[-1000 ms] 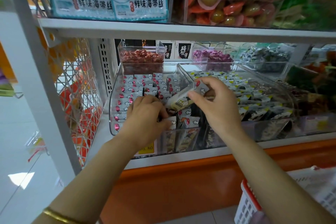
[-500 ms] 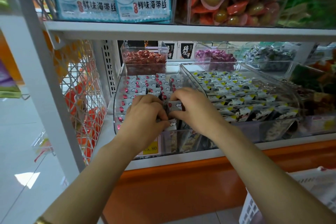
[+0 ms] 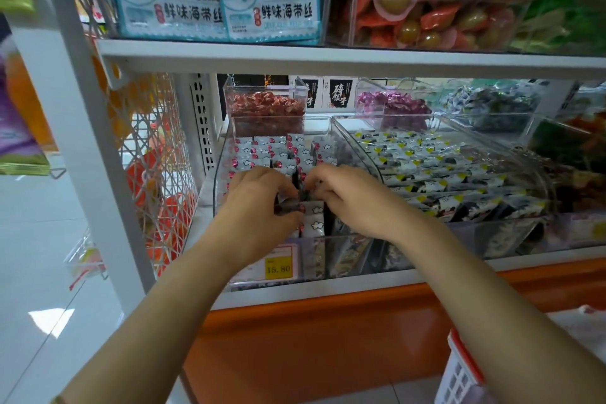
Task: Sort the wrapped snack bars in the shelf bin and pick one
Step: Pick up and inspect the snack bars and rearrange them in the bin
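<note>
- Hands meet over the front of the clear shelf bin (image 3: 219, 193); the left hand (image 3: 259, 210) is curled with fingers pinched on a dark wrapped bar (image 3: 288, 203) at the front row; the right hand (image 3: 351, 200) is curled too, its fingertips pressed into the same cluster of wrappers, though whether it grips one bar or only steadies them I cannot tell.
- Snack bars with red dots (image 3: 262, 151) stand on edge in tidy rows across the bin, which lets each be pulled out singly; the two hands work close together, probably to part the packed row and free one bar.
- Bars with yellow corners (image 3: 426, 170) fill the neighbouring clear bin to the right, apart from the hands; a clear wall between the bins keeps the two kinds separate.
- Price tag (image 3: 278, 267), yellow, sits on the bin's front face below the left wrist.
- Judgement: sorting appears under way and no bar is lifted clear yet; the wrappers look slick and crowded, so a neighbour could ride up with the chosen one.
- Basket (image 3: 459, 367), white with a red rim, waits low at right, likely for the pick.
</note>
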### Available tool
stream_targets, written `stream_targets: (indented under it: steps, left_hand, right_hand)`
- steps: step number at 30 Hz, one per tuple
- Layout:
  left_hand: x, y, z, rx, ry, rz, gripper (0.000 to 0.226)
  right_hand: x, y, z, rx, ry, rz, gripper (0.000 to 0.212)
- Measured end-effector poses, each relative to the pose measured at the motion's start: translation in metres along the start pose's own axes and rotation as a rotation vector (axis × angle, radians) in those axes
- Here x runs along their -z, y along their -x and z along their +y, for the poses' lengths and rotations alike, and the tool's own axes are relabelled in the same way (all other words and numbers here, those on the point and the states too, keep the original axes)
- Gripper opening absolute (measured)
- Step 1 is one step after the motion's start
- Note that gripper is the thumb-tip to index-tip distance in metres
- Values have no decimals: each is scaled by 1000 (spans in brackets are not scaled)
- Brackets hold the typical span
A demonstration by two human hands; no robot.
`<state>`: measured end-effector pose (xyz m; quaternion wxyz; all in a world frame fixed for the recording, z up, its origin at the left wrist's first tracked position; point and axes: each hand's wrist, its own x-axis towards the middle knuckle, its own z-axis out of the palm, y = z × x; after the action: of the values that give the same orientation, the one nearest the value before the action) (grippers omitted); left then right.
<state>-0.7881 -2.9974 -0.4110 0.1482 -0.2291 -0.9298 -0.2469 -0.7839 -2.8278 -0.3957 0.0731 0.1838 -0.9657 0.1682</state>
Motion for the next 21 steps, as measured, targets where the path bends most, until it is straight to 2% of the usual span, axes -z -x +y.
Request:
stream_targets:
  steps: [3,7,11,15,21]
  left_hand:
    - [-3,0,1,-19,-34,-36,43]
    - [-8,0,4,-13,-65,-92,47]
    - [-11,-2,4,-11,-97,-127,46]
    - [-12,-4,5,-10,-88,-128,45]
    - [-14,-4,8,-34,-31,-104,31]
  right_hand:
    - [2,-4,-3,-1,-15,-41,31]
    - [5,-8,1,-35,-92,-69,29]
    - [11,-14,10,-40,-97,43,28]
    - [12,-22,15,-31,46,199,30]
    - [0,-28,15,-69,321,143,31]
